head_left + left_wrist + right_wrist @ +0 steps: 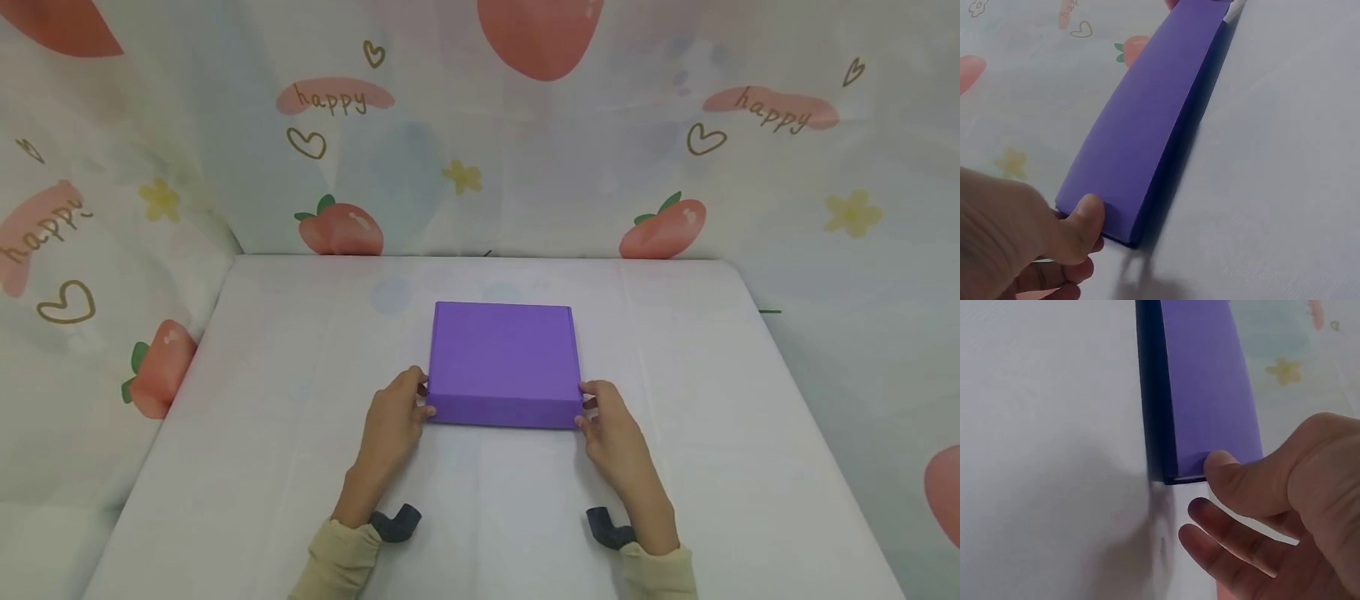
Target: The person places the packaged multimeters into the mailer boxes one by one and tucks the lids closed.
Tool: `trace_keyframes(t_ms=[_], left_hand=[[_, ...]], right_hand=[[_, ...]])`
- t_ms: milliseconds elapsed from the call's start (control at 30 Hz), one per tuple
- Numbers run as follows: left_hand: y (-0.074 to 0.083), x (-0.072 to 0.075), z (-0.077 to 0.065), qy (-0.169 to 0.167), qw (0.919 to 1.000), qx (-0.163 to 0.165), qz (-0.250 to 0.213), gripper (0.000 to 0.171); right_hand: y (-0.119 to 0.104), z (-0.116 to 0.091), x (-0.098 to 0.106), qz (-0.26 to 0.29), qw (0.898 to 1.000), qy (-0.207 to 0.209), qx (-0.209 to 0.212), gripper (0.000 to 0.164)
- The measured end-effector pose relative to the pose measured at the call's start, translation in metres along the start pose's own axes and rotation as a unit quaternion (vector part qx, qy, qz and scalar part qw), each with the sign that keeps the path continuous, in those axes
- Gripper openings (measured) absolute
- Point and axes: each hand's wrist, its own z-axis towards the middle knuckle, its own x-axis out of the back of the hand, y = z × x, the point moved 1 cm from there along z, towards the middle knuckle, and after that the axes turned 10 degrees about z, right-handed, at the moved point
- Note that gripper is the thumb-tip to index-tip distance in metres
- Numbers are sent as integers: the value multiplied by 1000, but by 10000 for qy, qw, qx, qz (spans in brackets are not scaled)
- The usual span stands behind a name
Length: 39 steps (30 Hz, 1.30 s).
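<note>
A flat, closed purple box (505, 354) lies on the white table in the middle of the head view. At its left front corner my left hand (393, 417) grips it, thumb on the front face and fingers at the side. My right hand (611, 429) holds the right front corner the same way. In the left wrist view the left thumb (1088, 215) presses the end of the long purple front. Seen from the right wrist, the right thumb (1221, 465) lies on that front near its lower edge, while two fingers stand below, off the box.
White cloth covers the table (300, 483) around the box. Behind and at the sides hangs a curtain (540, 167) printed with strawberries, hearts and flowers. A dark curved piece (397, 523) sits at the left wrist, and another dark piece (609, 529) at the right.
</note>
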Motion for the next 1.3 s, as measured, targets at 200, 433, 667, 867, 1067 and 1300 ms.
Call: trace_keyframes(t_ms=[200,433,667,867,1067,1300], left_hand=[[-3,8,-4,-141,9970,-360,664,57],[-8,12,-14,519,9805,-1424,1252,52],[-8,9,-21,927,9687,-1836,1388,47],[-8,10,-20,1026,9619,-1935,1639,47],[-8,10,-20,1189,9532,-2050,1877,38],[-2,14,-20,1058,9537,-2001,1981,37]], right_hand=[[2,-4,6,-421,9959,258,758,52],[1,-11,3,-798,9736,604,2051,45],[-4,-13,-1,-1120,9682,748,2108,42],[-7,-13,-3,-1157,9751,721,1749,41],[-10,-11,-6,-1127,9801,655,1494,47],[-13,-9,-5,-1248,9810,617,1350,47]])
